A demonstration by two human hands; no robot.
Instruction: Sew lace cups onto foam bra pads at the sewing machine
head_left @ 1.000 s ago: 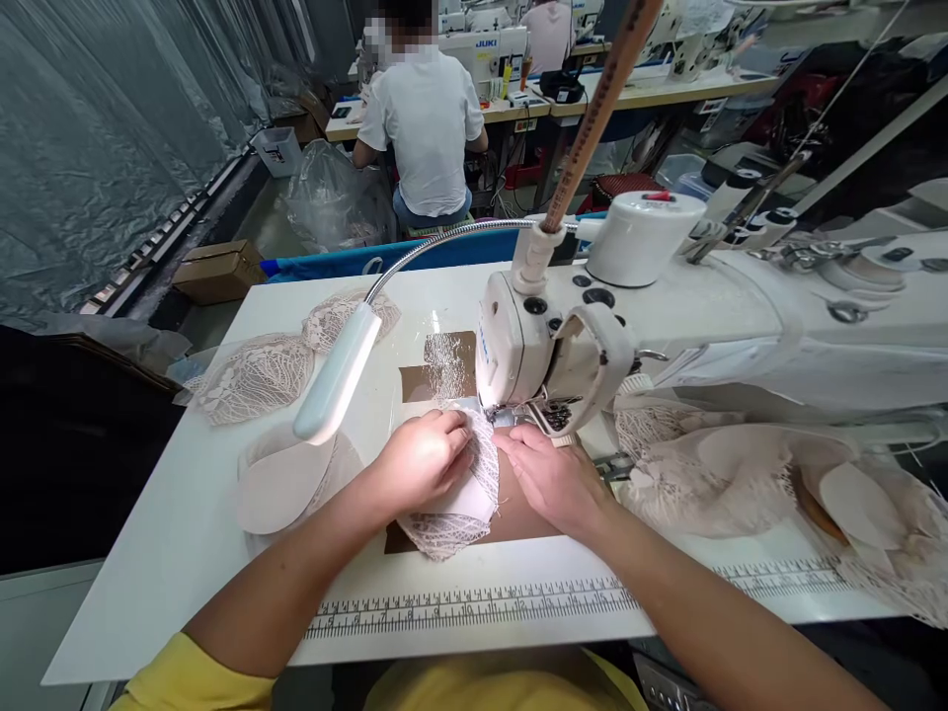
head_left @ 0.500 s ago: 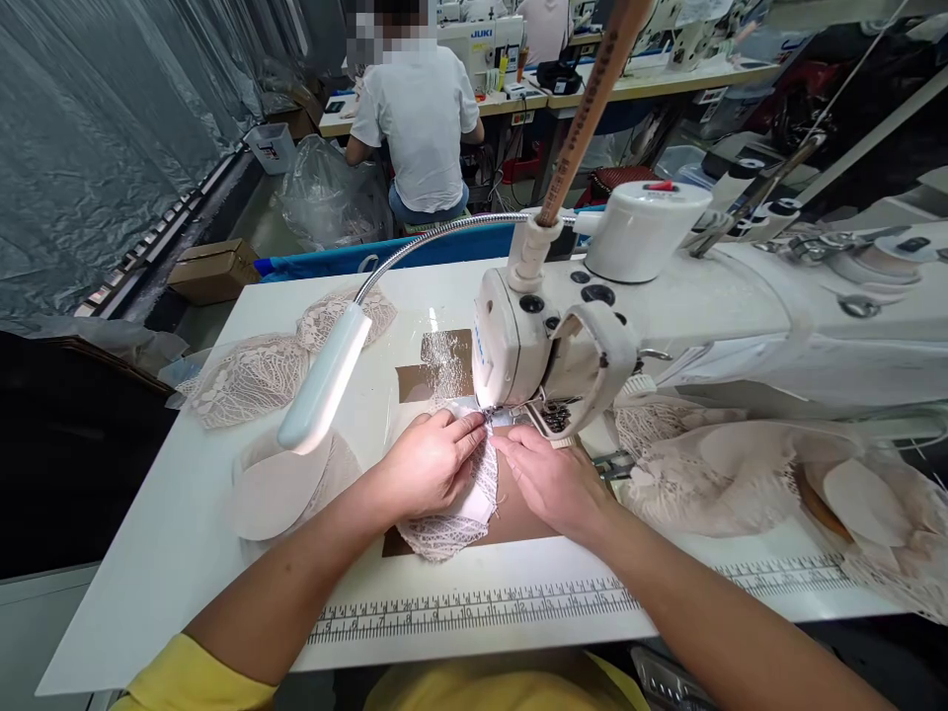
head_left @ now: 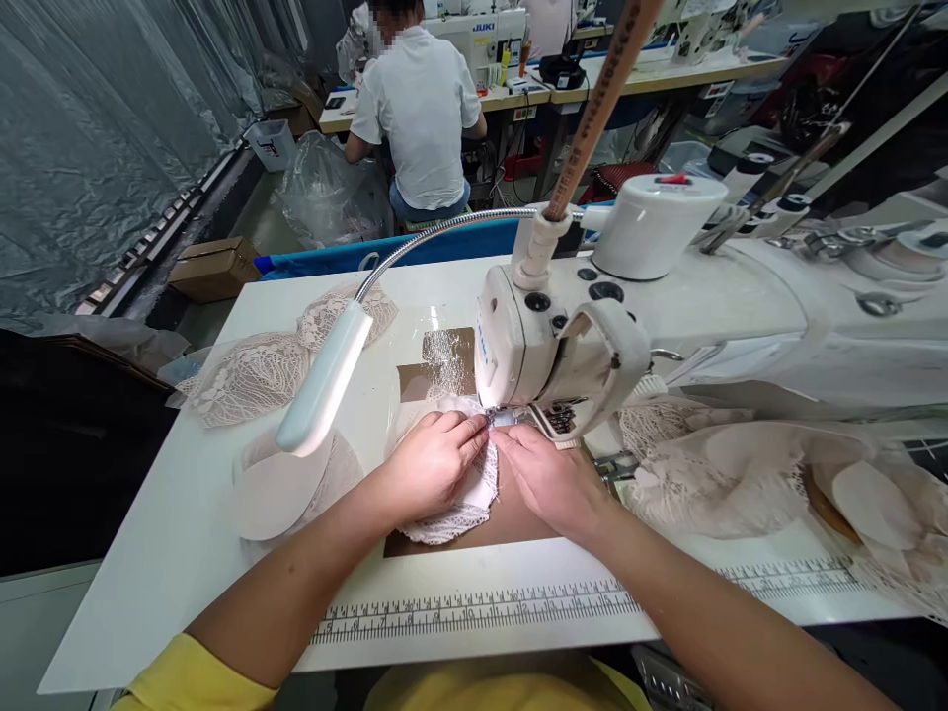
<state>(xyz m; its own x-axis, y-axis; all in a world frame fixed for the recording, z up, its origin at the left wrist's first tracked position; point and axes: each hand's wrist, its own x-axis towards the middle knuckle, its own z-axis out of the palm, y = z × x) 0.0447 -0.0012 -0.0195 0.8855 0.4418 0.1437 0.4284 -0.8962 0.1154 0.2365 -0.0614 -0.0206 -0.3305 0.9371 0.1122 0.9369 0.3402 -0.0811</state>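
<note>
A pale pink lace cup piece (head_left: 474,494) with a white lining lies under the head of a white sewing machine (head_left: 511,346), over a brown plate (head_left: 529,513). My left hand (head_left: 436,464) rests on top of it, fingers curled and closed on the fabric close to the presser foot (head_left: 498,415). From the other side my right hand (head_left: 544,474) pinches the cup piece's right edge with fingertips together. Both sets of fingertips nearly meet just in front of the foot. The needle point and the fabric beneath my fingers are hidden.
Lace pieces (head_left: 248,380) and a round beige pad (head_left: 285,494) lie left on the white table (head_left: 170,553). More lace fabric (head_left: 711,484) is heaped on the right. A lamp (head_left: 326,380) on a bendy neck hangs overhead. A person in white (head_left: 422,109) sits beyond.
The lace cup piece has slid slightly away from me, its near edge now higher and more of it bunched behind the foot. Both hands stay nearly in place.
</note>
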